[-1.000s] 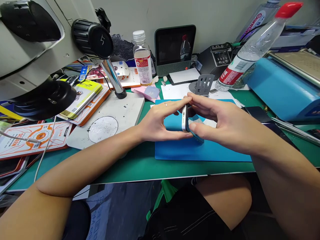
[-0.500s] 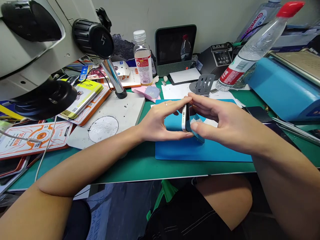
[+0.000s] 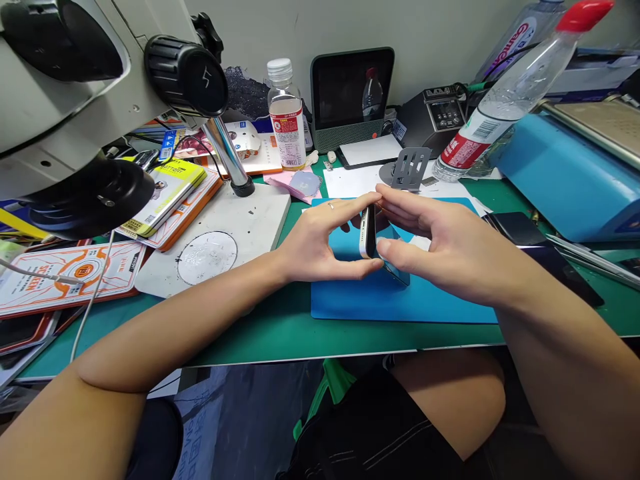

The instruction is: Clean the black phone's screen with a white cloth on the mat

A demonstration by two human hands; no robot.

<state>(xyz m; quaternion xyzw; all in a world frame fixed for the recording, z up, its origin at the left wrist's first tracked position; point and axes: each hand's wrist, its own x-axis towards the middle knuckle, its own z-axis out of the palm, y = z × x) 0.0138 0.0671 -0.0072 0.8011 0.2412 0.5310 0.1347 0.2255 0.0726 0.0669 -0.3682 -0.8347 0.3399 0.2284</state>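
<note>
A smartphone (image 3: 364, 235) stands tilted on its side above the blue mat (image 3: 350, 300), its silver end with the port holes facing me. My left hand (image 3: 320, 241) is closed round it, fingers along the top and thumb below. From the other side my right hand (image 3: 433, 243) grips it too, thumb against the dark face and fingertips meeting the left ones at the top. A glossy dark corner shows below the right thumb; whether it belongs to the phone I cannot tell. Part of the phone is hidden by my fingers.
At the left a microscope (image 3: 75, 120) overhangs its pale base plate (image 3: 260, 227) and stacked boxes (image 3: 165, 200). Behind my hands stand a juice bottle (image 3: 287, 127), a dark screen (image 3: 350, 90) and a grey phone stand (image 3: 410, 170). A red-capped bottle (image 3: 500, 113) leans near a blue machine (image 3: 565, 173).
The phone has shifted slightly left and tilted a little between my hands. My right thumb has moved a bit left and up with it. Both hands keep their hold.
</note>
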